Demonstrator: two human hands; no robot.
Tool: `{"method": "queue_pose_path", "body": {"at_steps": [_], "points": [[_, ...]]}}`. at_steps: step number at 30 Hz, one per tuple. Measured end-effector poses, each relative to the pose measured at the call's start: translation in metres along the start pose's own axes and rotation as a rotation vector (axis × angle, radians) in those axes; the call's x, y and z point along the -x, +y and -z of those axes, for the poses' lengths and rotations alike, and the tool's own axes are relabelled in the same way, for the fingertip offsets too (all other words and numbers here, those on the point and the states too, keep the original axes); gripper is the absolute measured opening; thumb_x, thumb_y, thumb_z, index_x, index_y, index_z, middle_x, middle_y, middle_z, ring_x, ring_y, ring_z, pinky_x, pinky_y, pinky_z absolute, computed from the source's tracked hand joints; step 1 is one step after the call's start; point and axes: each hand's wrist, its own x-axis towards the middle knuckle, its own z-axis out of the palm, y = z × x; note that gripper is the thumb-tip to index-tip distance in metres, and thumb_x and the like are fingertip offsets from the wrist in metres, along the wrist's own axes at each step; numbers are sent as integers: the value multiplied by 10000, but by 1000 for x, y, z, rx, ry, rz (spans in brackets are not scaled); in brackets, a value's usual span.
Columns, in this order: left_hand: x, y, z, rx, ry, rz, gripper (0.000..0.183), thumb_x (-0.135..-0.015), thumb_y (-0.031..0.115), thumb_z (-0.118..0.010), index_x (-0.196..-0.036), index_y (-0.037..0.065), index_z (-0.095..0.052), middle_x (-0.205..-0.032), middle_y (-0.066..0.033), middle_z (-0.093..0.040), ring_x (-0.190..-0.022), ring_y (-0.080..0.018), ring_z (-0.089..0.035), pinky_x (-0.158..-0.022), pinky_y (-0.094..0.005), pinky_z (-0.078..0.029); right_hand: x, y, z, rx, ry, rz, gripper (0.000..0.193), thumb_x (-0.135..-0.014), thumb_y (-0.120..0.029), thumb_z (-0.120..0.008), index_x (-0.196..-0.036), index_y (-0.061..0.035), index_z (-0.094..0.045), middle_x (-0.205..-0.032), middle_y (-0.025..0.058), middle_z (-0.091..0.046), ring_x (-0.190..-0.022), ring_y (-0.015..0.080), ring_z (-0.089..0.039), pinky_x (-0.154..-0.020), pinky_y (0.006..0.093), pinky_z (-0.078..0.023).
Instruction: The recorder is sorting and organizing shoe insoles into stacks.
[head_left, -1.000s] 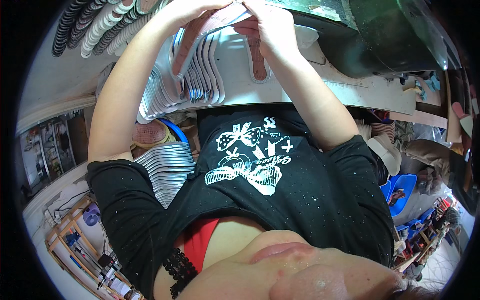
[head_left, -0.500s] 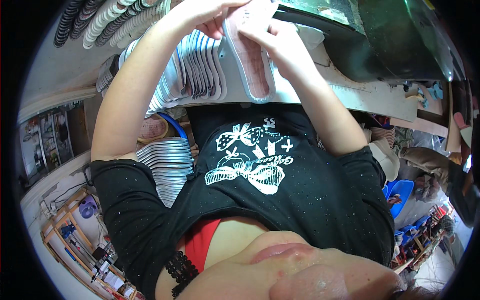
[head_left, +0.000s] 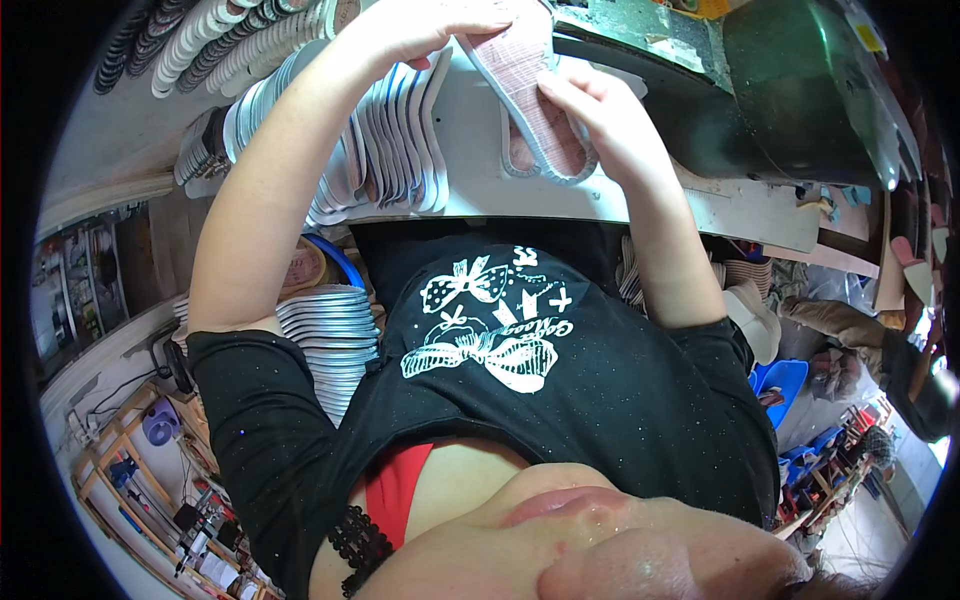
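Pink sole (head_left: 515, 75) — hands (head_left: 425, 32) (head_left: 620, 120) either side, thumbs (head_left: 572, 97) atop

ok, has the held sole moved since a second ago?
Yes. Against the white table, the held sole's near end swung right: from in front of the row of soles to partly covering the lying sole.

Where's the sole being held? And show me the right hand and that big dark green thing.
Sole (head_left: 514, 78), head view: the pinkish face, around its middle.
Right hand (head_left: 612, 112), head view: the middle of the hand.
Green thing (head_left: 815, 95), head view: its curved side.
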Motion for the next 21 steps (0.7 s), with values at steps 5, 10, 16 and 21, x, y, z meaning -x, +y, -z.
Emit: {"method": "queue_pose_path", "body": {"at_steps": [5,10,16,21], "points": [[-10,-7,0,87,83,37,425,-793,448,-665,-785,27,-717,-548,-58,-551,-463,-128,-490,-420,-281,-368,39,-10,3,-173,-56,-180,318,-919,-319,-558,-888,-9,-625,-719,19,-620,-592,40,-543,-507,181,-405],[-25,-10,7,159,88,54,424,-780,435,-677,-830,15,-715,-569,-52,-553,-465,-135,-482,-421,-277,-372,30,-11,2,-210,-9,-200,325,-930,-313,-523,-953,1,-603,-722,55,-649,-512,67,-581,-443,157,-416],[-29,-16,12,389,154,-19,419,-805,402,-661,-929,3,-692,-698,-61,-609,-554,-137,-529,-479,-275,-431,11,-29,-17,-286,163,-183,286,-920,-291,-529,-844,-30,-614,-644,36,-608,-463,62,-536,-407,166,-364],[8,-23,-21,1172,156,-389,329,-918,211,-538,-1127,-42,-554,-959,-120,-653,-876,-210,-647,-766,-329,-531,30,-42,-40,-143,-75,-145,293,-909,-285,-574,-811,-15,-632,-648,2,-597,-487,39,-498,-450,174,-380]]}}
